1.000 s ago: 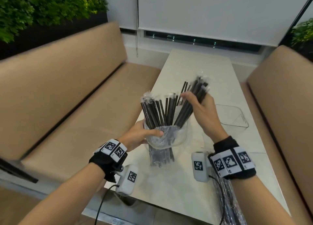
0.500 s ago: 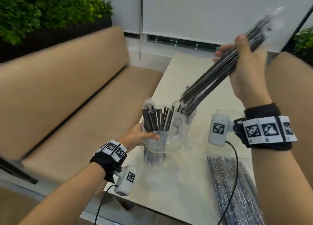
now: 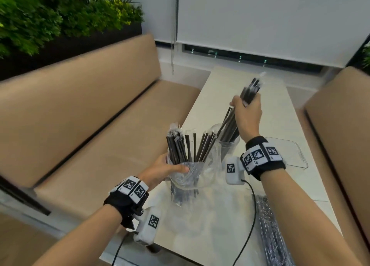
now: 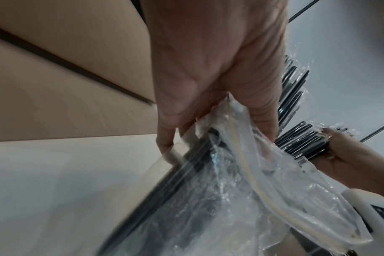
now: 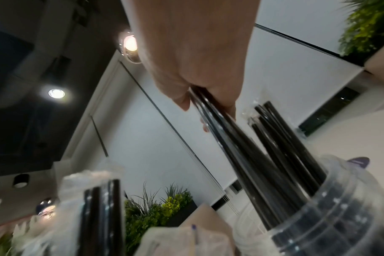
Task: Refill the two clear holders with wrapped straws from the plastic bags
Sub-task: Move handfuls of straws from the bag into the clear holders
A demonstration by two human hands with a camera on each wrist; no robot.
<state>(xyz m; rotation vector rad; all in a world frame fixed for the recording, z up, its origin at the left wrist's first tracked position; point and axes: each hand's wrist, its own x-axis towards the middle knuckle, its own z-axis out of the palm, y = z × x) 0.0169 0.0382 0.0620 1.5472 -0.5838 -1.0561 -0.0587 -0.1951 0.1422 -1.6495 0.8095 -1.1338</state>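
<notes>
A clear plastic bag point(image 3: 190, 178) of black wrapped straws point(image 3: 180, 147) stands upright on the pale table point(image 3: 226, 89). My left hand point(image 3: 172, 168) pinches the bag's rim; the left wrist view shows my left hand point(image 4: 208, 97) on that rim point(image 4: 243, 166). Gripped high in my right hand point(image 3: 244, 103) is a bundle of straws point(image 3: 250, 89), tilted, with its lower ends inside a round clear holder point(image 3: 230, 147) just behind the bag. In the right wrist view, my right hand point(image 5: 206, 97) holds that bundle point(image 5: 241, 147) reaching down into the holder point(image 5: 340, 216).
A low clear rectangular container point(image 3: 290, 155) sits right of the round holder. Another bag of straws point(image 3: 272, 237) lies at the table's near right edge under my right forearm. Tan benches point(image 3: 90, 115) flank the table on both sides.
My right hand drew a bundle out of the bag, swung it up high, then brought its lower ends down into the round holder. The left hand kept its hold on the bag.
</notes>
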